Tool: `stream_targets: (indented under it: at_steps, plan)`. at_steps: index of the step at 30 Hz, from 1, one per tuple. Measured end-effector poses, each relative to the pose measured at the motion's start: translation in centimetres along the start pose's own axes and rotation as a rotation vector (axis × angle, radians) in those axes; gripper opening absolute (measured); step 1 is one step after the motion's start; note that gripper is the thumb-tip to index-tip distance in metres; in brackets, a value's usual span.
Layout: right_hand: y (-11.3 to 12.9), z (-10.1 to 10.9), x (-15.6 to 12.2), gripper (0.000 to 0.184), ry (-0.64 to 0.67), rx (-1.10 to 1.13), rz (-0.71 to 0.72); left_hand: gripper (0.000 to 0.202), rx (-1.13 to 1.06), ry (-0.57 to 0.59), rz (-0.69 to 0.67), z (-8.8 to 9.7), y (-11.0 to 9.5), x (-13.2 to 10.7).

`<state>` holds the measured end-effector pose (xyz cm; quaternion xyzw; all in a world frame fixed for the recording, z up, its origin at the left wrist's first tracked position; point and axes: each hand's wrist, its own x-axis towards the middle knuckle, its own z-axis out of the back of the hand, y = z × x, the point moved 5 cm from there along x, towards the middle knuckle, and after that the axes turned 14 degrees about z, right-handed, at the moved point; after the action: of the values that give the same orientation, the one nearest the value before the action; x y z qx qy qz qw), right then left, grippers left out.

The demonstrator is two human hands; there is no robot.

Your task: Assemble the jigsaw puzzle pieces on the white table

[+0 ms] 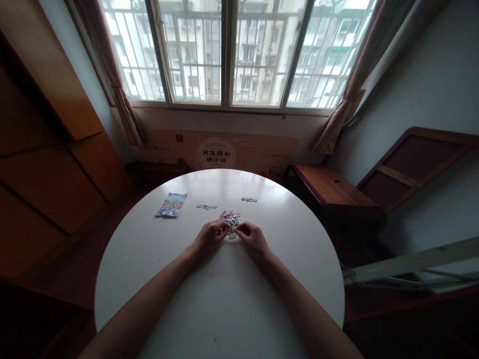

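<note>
A pile of small jigsaw pieces (pixel 230 217) lies near the middle of a round white table (pixel 157 279). My left hand (pixel 210 235) and my right hand (pixel 253 236) rest side by side at the near edge of that pile. Both have their fingers curled in a pinch on puzzle pieces (pixel 232 232) between them. Two short joined strips of pieces lie apart on the table, one (pixel 206 206) left of the pile and one (pixel 249 200) behind it. A colourful picture card (pixel 171 204) lies flat at the far left.
A barred window (pixel 228 50) with curtains fills the far wall. A low wooden bench (pixel 329 187) stands to the right of the table, with a leaning wooden frame (pixel 415 164) behind it. Wooden cabinets (pixel 45 149) line the left side.
</note>
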<state>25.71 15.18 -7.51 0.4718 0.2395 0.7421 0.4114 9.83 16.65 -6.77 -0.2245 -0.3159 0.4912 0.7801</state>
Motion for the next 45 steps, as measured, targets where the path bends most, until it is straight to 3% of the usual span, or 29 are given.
stream_targets:
  at_steps: [45]
  plan:
    - [0.1, 0.18, 0.04, 0.015, 0.01, -0.034, -0.012, 0.016, 0.013, 0.009, -0.012, -0.19, 0.15, 0.01]
